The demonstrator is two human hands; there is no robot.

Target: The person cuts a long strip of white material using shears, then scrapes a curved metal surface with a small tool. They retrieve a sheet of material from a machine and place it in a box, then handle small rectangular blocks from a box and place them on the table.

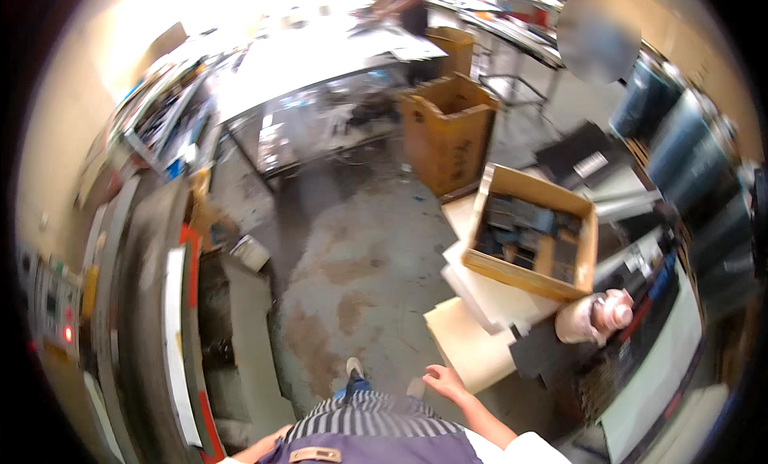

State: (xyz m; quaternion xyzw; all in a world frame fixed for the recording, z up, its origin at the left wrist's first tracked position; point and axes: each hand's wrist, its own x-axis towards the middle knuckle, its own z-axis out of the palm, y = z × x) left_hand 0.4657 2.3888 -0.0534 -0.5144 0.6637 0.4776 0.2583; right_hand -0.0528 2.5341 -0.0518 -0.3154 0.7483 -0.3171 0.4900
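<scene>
My right hand (pixel 445 382) hangs over the floor to the right of my body, with fingers loosely bent and partly apart and nothing in it. Nearest to it lie cream-coloured sheets (pixel 472 344) on the right-hand stack. Low at my left side, my left hand (pixel 276 437) is beside the striped apron (pixel 368 416), its fingers mostly hidden. On the stack, an open cardboard box (pixel 498 275) holds dark blocks or pieces. Next to the box is a pink bottle (pixel 582 318) with a pink cap.
A long machine bed (pixel 152 256) with red edging runs along the left, by a control panel (pixel 56 304) with a red light. Ahead stand a white-topped table (pixel 320 52) and a tall carton (pixel 440 140). Wrapped rolls (pixel 688 140) line the right. Another person (pixel 412 8) works at the far table.
</scene>
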